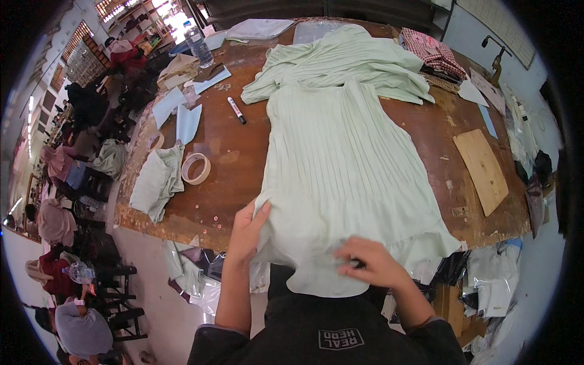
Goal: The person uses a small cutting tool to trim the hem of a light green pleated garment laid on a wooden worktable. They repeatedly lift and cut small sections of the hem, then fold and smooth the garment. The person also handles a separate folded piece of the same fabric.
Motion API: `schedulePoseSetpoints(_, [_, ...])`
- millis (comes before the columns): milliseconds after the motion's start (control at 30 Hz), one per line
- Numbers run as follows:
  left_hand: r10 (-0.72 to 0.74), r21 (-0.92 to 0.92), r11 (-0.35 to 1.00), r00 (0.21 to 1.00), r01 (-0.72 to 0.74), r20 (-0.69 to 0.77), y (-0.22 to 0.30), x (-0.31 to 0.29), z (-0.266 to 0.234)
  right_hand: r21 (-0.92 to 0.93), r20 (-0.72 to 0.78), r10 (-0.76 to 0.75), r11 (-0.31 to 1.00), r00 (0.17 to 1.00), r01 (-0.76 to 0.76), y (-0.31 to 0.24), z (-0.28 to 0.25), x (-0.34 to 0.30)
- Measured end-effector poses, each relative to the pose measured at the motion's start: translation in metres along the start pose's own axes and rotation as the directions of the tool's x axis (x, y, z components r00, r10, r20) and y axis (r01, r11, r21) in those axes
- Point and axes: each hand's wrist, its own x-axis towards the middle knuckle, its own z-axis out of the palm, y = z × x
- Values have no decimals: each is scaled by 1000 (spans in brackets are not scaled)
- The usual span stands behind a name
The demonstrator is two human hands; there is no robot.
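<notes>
A pale green pleated garment (pixel 340 158) lies spread on the wooden table, its lower edge hanging over the near side in front of me. My left hand (pixel 246 231) pinches the garment's left side near the hem, thumb on top of the cloth. Over the hem on the right is my right hand (pixel 374 261), blurred by motion, with its fingers curled. Something small and dark shows between those fingers, too smeared to name. Beyond the spread garment, a second pale green pleated piece (pixel 347 58) lies crumpled.
On the table's left are a folded pale cloth (pixel 157 182), a tape roll (pixel 196 168), a marker (pixel 236 111), blue paper pieces (pixel 188 121) and a water bottle (pixel 198 45). Checked fabric (pixel 432 52) and a tan board (pixel 480 170) lie right. Bagged goods (pixel 496 280) sit below; people sit at left.
</notes>
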Motion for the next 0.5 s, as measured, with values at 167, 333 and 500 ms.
schedulePoseSetpoints(167, [25, -75, 997, 999, -22, 31, 6, -13, 37, -120, -389, -120, 990, 913, 79, -32, 6, 57])
schedulePoseSetpoints(333, [-13, -237, 971, 1000, 18, 23, -26, -31, 26, -108, -294, -147, 987, 945, 120, -6, 59, 54])
schedulePoseSetpoints(500, [-189, -359, 920, 981, 157, -53, -39, -22, 23, -23, -287, -95, 995, 953, 93, 10, 84, 45])
